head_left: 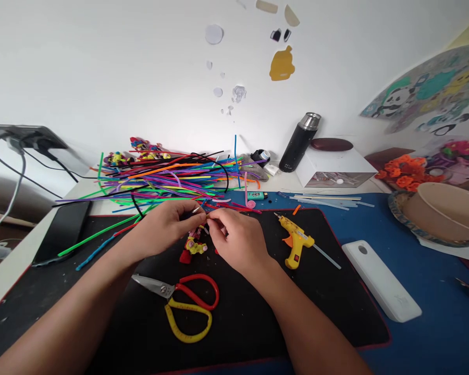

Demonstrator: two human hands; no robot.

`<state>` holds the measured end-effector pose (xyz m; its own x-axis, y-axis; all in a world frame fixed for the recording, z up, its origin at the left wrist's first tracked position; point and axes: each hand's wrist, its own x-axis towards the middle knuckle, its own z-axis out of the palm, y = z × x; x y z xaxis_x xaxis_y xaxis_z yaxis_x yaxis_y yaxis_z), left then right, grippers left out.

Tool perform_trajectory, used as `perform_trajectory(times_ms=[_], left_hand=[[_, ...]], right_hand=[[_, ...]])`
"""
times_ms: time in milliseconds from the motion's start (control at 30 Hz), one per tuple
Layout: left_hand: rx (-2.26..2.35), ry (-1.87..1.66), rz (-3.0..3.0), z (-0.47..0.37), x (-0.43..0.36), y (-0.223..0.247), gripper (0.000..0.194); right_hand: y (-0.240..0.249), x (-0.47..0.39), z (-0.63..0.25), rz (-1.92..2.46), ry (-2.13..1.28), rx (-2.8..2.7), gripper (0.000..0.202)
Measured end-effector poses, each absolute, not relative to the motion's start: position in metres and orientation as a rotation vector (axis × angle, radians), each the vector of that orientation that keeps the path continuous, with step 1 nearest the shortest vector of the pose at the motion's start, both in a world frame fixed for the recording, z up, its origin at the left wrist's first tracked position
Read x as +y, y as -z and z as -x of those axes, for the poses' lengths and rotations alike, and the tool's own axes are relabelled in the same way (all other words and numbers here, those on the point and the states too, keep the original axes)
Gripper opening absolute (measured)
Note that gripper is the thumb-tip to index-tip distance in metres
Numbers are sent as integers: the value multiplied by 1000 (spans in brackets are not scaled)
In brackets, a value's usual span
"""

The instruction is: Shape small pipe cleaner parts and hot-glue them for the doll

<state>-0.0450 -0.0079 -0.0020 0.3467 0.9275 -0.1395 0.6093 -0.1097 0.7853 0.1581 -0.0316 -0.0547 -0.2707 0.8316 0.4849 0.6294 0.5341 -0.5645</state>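
Right now your left hand and right hand meet near the far edge of the black mat, each grip pinching the small red-and-yellow twisted pipe-cleaner figure. It hangs just below both hands, equally near each. Red-and-yellow scissors lie toward the near edge.

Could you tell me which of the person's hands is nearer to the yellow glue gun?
Right. The right hand lies just left of the glue gun; the left hand is farther left, beyond it.
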Motion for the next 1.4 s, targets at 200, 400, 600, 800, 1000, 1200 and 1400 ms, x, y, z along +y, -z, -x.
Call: perform_trajectory(times_ms=[200, 400, 600, 800, 1000, 1200, 1400], left_hand=[[1352, -532, -1822, 42, -8, 1, 46], [1346, -618, -1802, 42, -6, 5, 42], [1330, -668, -1800, 43, -5, 6, 40], [1338, -688, -1774, 41, -5, 6, 39], [1342, -735, -1760, 39, -7, 6, 36], [1332, -712, -1754, 41, -6, 5, 36], [1318, -695, -1742, 41, -5, 5, 37]], right_hand=[[54, -32, -158, 1179, -331, -2006, 12], [54, -31, -159, 1154, -312, -1992, 14], [54, -31, -159, 1178, -328, -1982, 15], [53, -32, -159, 1205, -342, -1992, 16], [52, -32, -159, 1206, -374, -1959, 16], [51, -33, -159, 1220, -478, -1916, 16], [52, -32, -162, 1193, -457, -1918, 17]])
